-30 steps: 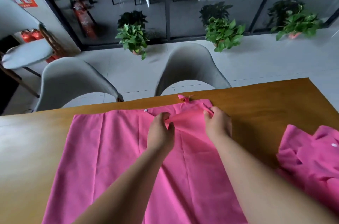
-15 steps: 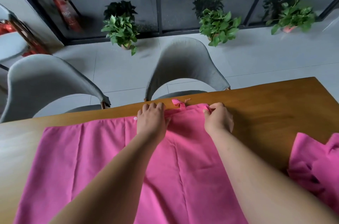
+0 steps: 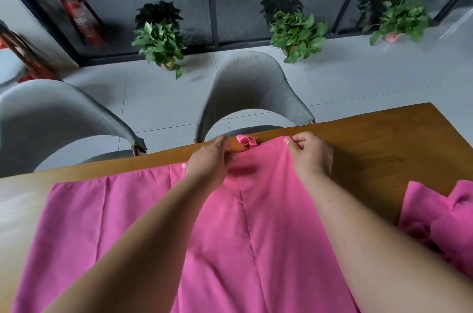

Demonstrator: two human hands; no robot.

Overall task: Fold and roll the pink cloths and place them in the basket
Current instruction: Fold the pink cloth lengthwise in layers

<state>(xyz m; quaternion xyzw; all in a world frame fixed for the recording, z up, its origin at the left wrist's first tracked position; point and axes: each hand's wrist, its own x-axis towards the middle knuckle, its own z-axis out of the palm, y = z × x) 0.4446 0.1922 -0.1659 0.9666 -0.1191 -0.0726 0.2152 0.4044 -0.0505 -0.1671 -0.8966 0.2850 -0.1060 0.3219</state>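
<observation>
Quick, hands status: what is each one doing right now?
Left hand: fingers curled, gripping the far edge of the pink cloth.
Right hand: pinching the far right corner of the same cloth.

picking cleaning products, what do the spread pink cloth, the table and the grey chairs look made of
Pink cloth: thin matt fabric, probably woven; it lies flat with soft fold creases.
Table: wood or wood veneer, satin finish; grain shows and the left end reflects light.
Grey chairs: seemingly fabric-covered, matt, no shine.
</observation>
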